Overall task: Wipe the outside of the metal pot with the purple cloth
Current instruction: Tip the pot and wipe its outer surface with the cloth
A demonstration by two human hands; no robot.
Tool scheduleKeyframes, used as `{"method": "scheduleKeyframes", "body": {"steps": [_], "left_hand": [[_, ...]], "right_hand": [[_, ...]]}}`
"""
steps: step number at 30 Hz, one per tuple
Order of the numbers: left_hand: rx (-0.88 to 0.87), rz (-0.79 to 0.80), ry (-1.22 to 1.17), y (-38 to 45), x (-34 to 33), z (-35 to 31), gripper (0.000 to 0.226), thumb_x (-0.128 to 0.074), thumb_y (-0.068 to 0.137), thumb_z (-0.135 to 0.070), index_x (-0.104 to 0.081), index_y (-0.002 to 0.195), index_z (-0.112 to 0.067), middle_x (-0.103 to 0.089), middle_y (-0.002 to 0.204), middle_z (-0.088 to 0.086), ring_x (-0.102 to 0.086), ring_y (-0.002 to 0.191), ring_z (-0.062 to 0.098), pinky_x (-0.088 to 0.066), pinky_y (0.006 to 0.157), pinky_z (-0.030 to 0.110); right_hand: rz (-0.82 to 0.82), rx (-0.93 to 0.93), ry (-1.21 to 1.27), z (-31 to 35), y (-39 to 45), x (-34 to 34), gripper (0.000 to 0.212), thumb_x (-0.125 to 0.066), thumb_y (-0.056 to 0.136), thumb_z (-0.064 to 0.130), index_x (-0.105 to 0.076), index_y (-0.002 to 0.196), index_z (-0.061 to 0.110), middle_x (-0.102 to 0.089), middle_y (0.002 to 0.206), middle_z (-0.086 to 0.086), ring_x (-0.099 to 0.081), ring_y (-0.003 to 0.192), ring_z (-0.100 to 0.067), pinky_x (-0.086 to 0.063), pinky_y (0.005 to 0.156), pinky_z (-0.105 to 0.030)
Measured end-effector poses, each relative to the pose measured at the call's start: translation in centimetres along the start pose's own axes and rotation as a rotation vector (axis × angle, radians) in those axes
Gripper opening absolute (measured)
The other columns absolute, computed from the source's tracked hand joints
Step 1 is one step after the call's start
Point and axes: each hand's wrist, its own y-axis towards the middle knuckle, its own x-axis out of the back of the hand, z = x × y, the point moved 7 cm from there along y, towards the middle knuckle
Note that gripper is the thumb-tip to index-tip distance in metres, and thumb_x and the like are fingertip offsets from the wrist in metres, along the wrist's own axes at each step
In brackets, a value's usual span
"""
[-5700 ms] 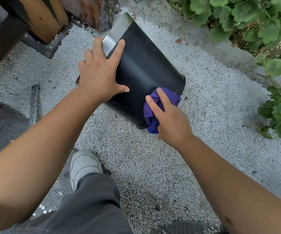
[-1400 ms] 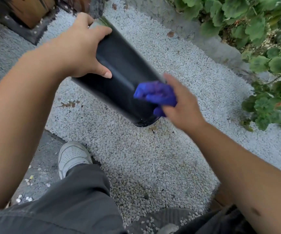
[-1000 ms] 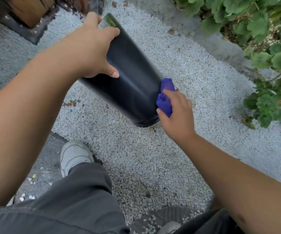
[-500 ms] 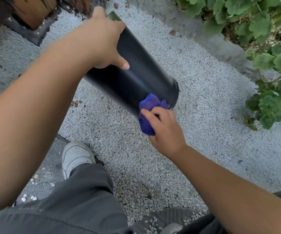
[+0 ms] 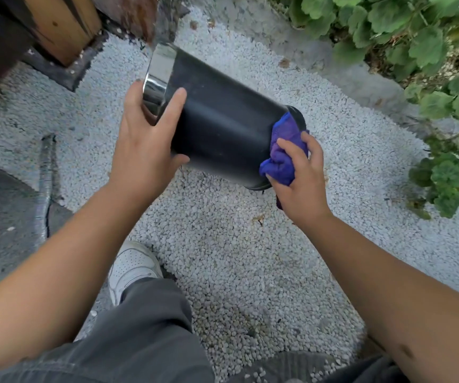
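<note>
Right hand (image 5: 301,175) has its fingers curled round a bunched purple cloth (image 5: 285,153), pinching it against the dark side wall of the metal pot (image 5: 222,125) close to the pot's bottom edge; part of the cloth rises above the knuckles toward that end and a small tail hangs below the palm. Directly to the left of this hand lies the pot itself, tipped over on its side and held off the ground, its black body slanting up and away to a shiny silver band at the far end. On that far end sits the left hand (image 5: 146,150), fingers spread and wrapped over the wall, the index finger lying along the black surface beside the silver band, another fingertip on the band's far edge, and the thumb tucked under the pot's lower side. Beneath both hands spreads white gravel (image 5: 236,244). Nearer the body, below the left forearm, a white shoe (image 5: 133,268) pokes out from a grey trouser leg (image 5: 140,335). Beyond and to the right of the right hand grow green leafy plants (image 5: 416,37) behind a concrete kerb (image 5: 355,73). Past the left hand, at the upper left, stands a wooden post (image 5: 59,23).
</note>
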Motion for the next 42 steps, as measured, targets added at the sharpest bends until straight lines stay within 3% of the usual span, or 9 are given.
{"method": "scheduleKeyframes", "body": {"steps": [10, 13, 16, 21, 26, 30, 33, 37, 42], "left_hand": [[-0.078, -0.030, 0.089, 4.2, 2.1, -0.9, 0.095, -0.091, 0.067, -0.024, -0.035, 0.143, -0.017, -0.009, 0.160, 0.027, -0.024, 0.141, 0.050, -0.035, 0.108, 0.059], [-0.157, -0.006, 0.176, 4.9, 1.0, -2.1, 0.085, -0.085, 0.075, -0.031, -0.039, 0.146, -0.016, -0.013, 0.163, 0.019, -0.032, 0.131, 0.054, -0.034, 0.108, 0.059], [-0.191, 0.055, 0.309, 5.9, -0.3, -2.5, 0.098, -0.081, 0.074, -0.048, -0.028, 0.154, -0.026, -0.010, 0.166, 0.009, -0.030, 0.130, 0.059, -0.028, 0.108, 0.065], [-0.198, 0.055, 0.327, 7.0, -0.4, -1.8, 0.101, -0.083, 0.069, -0.050, -0.031, 0.153, -0.027, -0.014, 0.166, 0.008, -0.030, 0.128, 0.062, -0.029, 0.106, 0.066], [-0.178, 0.053, 0.320, 7.3, -0.3, -2.1, 0.100, -0.083, 0.070, -0.050, -0.032, 0.152, -0.028, -0.015, 0.165, 0.006, -0.028, 0.126, 0.063, -0.027, 0.106, 0.067], [-0.182, 0.075, 0.330, 7.6, -0.5, -2.3, 0.101, -0.083, 0.070, -0.051, -0.031, 0.153, -0.027, -0.013, 0.166, 0.007, -0.026, 0.129, 0.063, -0.026, 0.107, 0.068], [-0.193, 0.083, 0.333, 7.8, -0.4, -2.4, 0.101, -0.084, 0.069, -0.050, -0.031, 0.152, -0.027, -0.014, 0.165, 0.007, -0.030, 0.124, 0.062, -0.032, 0.104, 0.066], [-0.213, 0.082, 0.298, 7.5, 0.3, -2.3, 0.102, -0.088, 0.067, -0.042, -0.034, 0.151, -0.021, -0.013, 0.164, 0.015, -0.034, 0.120, 0.059, -0.038, 0.099, 0.064], [-0.320, 0.057, 0.157, 7.1, 1.1, -3.5, 0.090, -0.084, 0.075, -0.032, -0.037, 0.149, -0.012, -0.015, 0.162, 0.021, -0.037, 0.127, 0.050, -0.035, 0.106, 0.056]], "right_hand": [[0.070, -0.020, 0.072, 0.8, 5.0, 2.1, 0.055, -0.075, 0.077, 0.013, -0.057, 0.127, 0.027, -0.051, 0.131, 0.007, -0.048, 0.122, -0.008, -0.030, 0.103, -0.010], [0.049, -0.078, 0.071, -0.7, 5.3, 1.2, 0.055, -0.073, 0.082, 0.014, -0.054, 0.132, 0.024, -0.044, 0.145, -0.002, -0.039, 0.135, -0.010, -0.026, 0.109, -0.012], [0.019, -0.099, 0.057, -1.4, 4.9, 0.2, 0.057, -0.072, 0.085, 0.018, -0.051, 0.137, 0.028, -0.031, 0.157, -0.004, -0.028, 0.139, -0.004, -0.015, 0.098, 0.004], [-0.053, -0.075, 0.059, -1.4, 2.0, -2.3, 0.061, -0.072, 0.086, 0.018, -0.048, 0.141, 0.027, -0.022, 0.161, -0.002, -0.028, 0.130, 0.005, -0.017, 0.095, 0.006], [-0.039, -0.088, -0.017, -2.2, -1.4, -4.5, 0.071, -0.070, 0.083, 0.005, -0.045, 0.143, 0.031, -0.019, 0.161, 0.005, -0.042, 0.133, -0.011, -0.023, 0.093, 0.002], [0.189, -0.106, -0.164, -3.4, -5.3, -7.7, 0.074, -0.069, 0.081, 0.006, -0.042, 0.144, 0.034, -0.006, 0.157, 0.019, -0.056, 0.120, -0.022, -0.038, 0.095, -0.019], [0.564, -0.090, -0.228, -3.0, -6.6, -10.5, 0.055, -0.064, 0.083, 0.015, -0.052, 0.134, 0.032, -0.039, 0.153, 0.006, -0.057, 0.119, -0.026, -0.047, 0.096, -0.033], [0.707, -0.036, -0.202, -0.2, -4.6, -9.7, 0.035, -0.059, 0.081, 0.017, -0.059, 0.113, 0.032, -0.065, 0.103, 0.006, -0.060, 0.093, -0.020, -0.050, 0.078, -0.033], [0.863, -0.114, -0.179, 1.0, 0.0, -3.7, 0.053, -0.072, 0.080, 0.015, -0.057, 0.127, 0.034, -0.060, 0.107, 0.013, -0.055, 0.098, -0.010, -0.037, 0.082, -0.021]]}}
